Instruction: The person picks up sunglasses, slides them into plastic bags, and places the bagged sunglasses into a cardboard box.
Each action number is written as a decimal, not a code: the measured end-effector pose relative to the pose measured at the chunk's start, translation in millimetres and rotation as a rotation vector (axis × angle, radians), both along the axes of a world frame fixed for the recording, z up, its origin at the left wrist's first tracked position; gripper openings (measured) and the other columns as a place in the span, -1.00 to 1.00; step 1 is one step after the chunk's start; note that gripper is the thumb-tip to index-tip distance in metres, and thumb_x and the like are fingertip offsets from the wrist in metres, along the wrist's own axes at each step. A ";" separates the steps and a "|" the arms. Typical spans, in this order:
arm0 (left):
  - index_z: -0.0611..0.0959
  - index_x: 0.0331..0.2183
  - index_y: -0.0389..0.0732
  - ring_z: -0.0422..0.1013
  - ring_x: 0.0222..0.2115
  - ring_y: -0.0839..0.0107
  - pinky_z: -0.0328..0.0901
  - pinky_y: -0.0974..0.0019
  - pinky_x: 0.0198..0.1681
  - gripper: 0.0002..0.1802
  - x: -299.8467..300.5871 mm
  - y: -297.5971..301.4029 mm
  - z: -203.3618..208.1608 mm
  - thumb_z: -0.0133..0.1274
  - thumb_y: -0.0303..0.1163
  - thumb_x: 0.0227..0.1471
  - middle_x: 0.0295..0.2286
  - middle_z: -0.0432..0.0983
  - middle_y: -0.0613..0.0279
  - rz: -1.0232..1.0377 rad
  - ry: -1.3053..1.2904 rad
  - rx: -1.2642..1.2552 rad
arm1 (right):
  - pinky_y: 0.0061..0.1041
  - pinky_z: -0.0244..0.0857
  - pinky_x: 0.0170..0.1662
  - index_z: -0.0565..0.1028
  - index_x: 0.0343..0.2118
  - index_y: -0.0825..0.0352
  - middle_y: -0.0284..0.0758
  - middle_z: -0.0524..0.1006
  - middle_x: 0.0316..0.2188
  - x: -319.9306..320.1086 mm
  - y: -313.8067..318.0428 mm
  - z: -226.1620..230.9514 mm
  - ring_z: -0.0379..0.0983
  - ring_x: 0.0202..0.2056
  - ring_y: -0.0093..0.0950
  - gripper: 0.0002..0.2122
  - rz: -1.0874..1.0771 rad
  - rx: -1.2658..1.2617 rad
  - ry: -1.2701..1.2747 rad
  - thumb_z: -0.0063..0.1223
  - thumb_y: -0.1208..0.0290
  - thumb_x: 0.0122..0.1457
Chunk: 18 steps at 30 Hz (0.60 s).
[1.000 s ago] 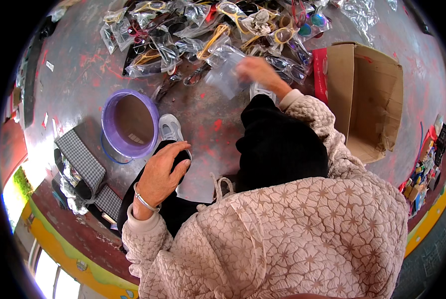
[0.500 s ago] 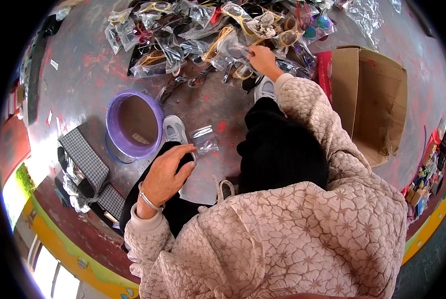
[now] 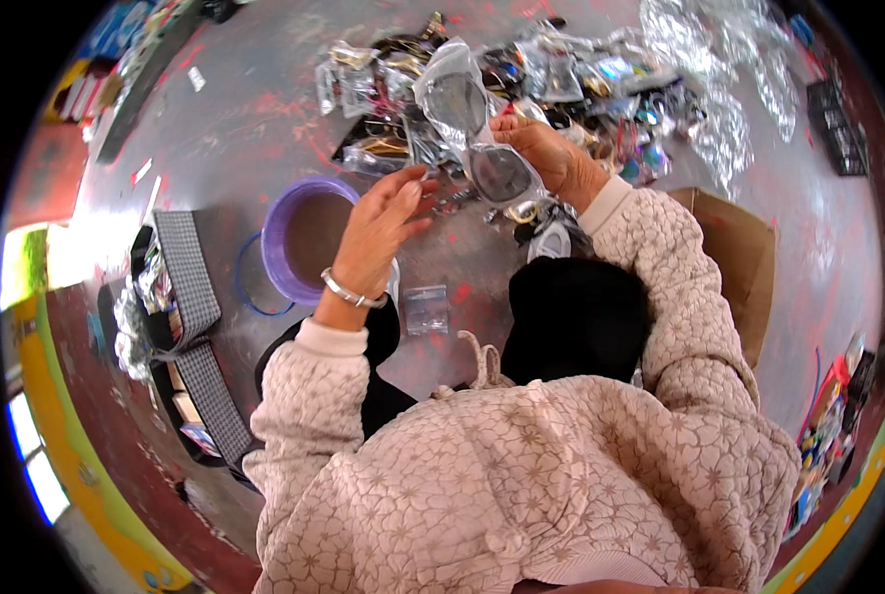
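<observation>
My right hand [image 3: 549, 156] pinches a pair of sunglasses [image 3: 502, 174] in a clear plastic sleeve. They hang tilted in front of the pile, with dark lenses and a frame that looks pale or clear through the plastic. My left hand [image 3: 375, 236], with a silver bangle at the wrist, is raised beside them. Its fingers are apart, hold nothing and do not touch the sleeve. Beyond both hands spreads a pile of bagged glasses [image 3: 571, 84] on the floor. Below my left hand lies a small clear plastic bag [image 3: 426, 311].
A purple bucket [image 3: 276, 238] stands left of my legs. Farther left are grey checkered boxes [image 3: 187, 272] with small goods. A cardboard box [image 3: 739, 262] is by my right arm. Crumpled clear plastic [image 3: 720, 109] and a black basket [image 3: 837, 129] lie at the far right.
My right hand has lifted the bagged sunglasses up off the pile. My left hand has moved forward toward them, and the head view has shifted.
</observation>
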<state>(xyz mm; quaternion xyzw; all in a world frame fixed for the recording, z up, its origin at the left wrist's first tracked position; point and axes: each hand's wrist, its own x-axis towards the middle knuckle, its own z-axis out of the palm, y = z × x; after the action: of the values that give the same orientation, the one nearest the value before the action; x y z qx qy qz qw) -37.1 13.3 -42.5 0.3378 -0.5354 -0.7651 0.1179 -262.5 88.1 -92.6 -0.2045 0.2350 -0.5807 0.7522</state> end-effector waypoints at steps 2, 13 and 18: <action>0.34 -0.03 -0.27 0.30 -0.13 0.41 0.23 0.38 -0.13 -0.52 0.0 -0.2 11.8 -0.09 -0.19 0.08 -0.17 0.37 0.18 0.105 0.126 0.086 | -0.57 0.37 -0.26 0.42 -0.25 0.46 -0.28 0.52 -0.35 20.8 -11.7 32.4 0.48 -0.38 -0.53 -0.80 -0.119 0.156 0.262 -0.08 0.45 0.12; 0.42 -0.18 -0.29 0.39 -0.33 0.40 0.34 0.36 -0.25 -0.73 24.7 -20.4 34.6 -0.13 -0.33 0.11 -0.31 0.45 0.18 0.350 0.610 0.335 | -0.49 0.19 -0.60 0.41 -0.63 0.44 -0.26 0.38 -0.76 116.3 -30.6 125.2 0.31 -0.73 -0.47 -0.73 -0.400 -0.186 1.439 0.05 0.30 0.00; 0.38 -0.14 -0.29 0.44 -0.40 0.40 0.38 0.40 -0.36 -0.69 33.7 -14.4 53.8 -0.29 -0.31 0.16 -0.25 0.47 0.06 0.176 0.458 0.197 | -0.67 0.21 -0.58 0.49 -0.45 0.37 -0.42 0.45 -0.66 101.1 -25.5 153.9 0.31 -0.68 -0.64 -0.74 -0.741 -0.017 1.073 0.00 0.21 0.08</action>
<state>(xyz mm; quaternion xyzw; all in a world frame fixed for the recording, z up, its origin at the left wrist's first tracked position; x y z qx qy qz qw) -3.4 -1.1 11.3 0.2107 -0.3863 -0.8568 0.2688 -161.4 62.6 61.3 -0.3772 0.6284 -0.6207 0.2786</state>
